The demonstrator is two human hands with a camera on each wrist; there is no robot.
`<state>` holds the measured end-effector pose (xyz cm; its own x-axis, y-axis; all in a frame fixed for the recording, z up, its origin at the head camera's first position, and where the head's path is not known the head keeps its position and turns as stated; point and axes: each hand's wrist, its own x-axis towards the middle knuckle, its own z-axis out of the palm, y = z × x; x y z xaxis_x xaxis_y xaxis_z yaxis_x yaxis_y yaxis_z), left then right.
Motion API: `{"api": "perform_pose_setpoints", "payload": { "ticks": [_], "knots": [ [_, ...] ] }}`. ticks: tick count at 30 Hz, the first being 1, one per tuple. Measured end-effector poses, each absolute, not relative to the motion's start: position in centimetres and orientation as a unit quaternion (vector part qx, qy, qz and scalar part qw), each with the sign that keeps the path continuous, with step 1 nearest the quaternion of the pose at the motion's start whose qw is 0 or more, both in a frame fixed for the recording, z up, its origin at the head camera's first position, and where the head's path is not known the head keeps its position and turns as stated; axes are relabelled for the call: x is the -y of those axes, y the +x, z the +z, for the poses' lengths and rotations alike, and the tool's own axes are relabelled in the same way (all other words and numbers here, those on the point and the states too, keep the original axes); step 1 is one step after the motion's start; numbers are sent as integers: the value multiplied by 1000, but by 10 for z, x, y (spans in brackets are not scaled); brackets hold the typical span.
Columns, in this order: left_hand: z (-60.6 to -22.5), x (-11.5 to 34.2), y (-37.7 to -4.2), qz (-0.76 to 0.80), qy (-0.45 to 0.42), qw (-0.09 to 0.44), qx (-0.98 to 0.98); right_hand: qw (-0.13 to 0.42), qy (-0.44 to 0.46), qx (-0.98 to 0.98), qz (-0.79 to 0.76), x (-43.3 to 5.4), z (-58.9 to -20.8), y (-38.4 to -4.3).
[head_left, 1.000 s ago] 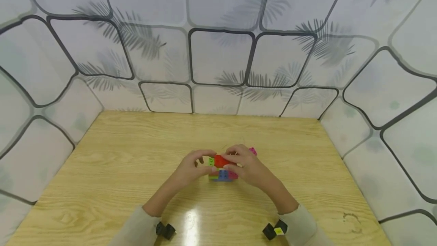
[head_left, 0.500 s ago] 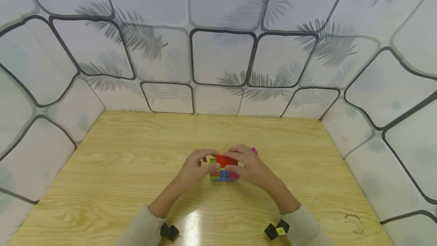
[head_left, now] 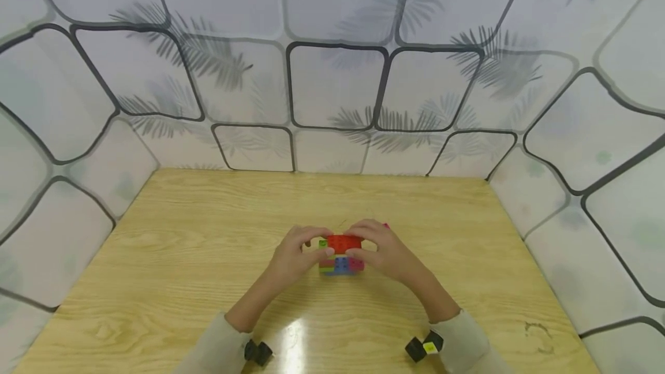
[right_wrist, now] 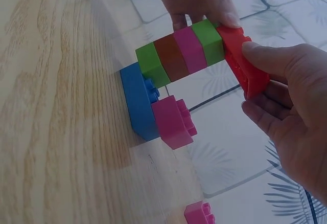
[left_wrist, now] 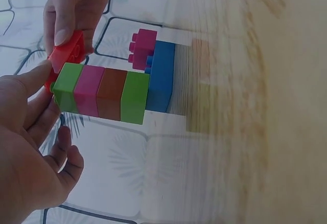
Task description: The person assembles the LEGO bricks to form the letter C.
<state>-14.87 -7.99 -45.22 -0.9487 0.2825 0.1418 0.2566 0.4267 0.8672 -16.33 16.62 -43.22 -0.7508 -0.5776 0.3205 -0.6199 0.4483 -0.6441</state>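
Note:
A long red toy brick (head_left: 344,243) lies over the top of a small tower, overhanging to the right. My left hand (head_left: 293,255) pinches its left end between thumb and forefinger. At the other end, my right hand (head_left: 381,254) grips it by thumb and fingers. The tower stacks a green brick (left_wrist: 68,88), a pink one (left_wrist: 89,91), a brown one (left_wrist: 111,93) and another green brick (left_wrist: 134,98) on one end of a blue brick (right_wrist: 135,101). A second pink brick (right_wrist: 173,121) sits on the blue brick's other end. Whether the red brick is fully seated cannot be told.
A loose pink brick (right_wrist: 196,213) lies on the wooden table (head_left: 208,218) beyond my right hand, mostly hidden in the head view. Patterned cloth walls (head_left: 332,149) enclose the table at the back and sides.
The right fingers have shifted slightly right along the red brick, showing more of its top. The brick has straightened and settled slightly; the left hand keeps its place at the left end.

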Motion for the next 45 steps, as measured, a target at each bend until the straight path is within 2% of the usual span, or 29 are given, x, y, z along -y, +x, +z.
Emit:
{"api": "perform_pose_setpoints", "payload": {
  "ticks": [16, 26, 33, 45],
  "knots": [
    [-449, 78, -147, 501, 157, 21, -851, 55, 380, 826, 412, -166, -439, -166],
    [-450, 77, -150, 533, 168, 42, -828, 40, 365, 830, 420, -165, -439, -165],
    [-452, 71, -156, 543, 192, 37, -816, 26, 360, 831, 423, -165, -440, -166],
    [-454, 70, -156, 558, 169, 44, -811, 10, 362, 837, 410, -172, -436, -168]
  ]
}}
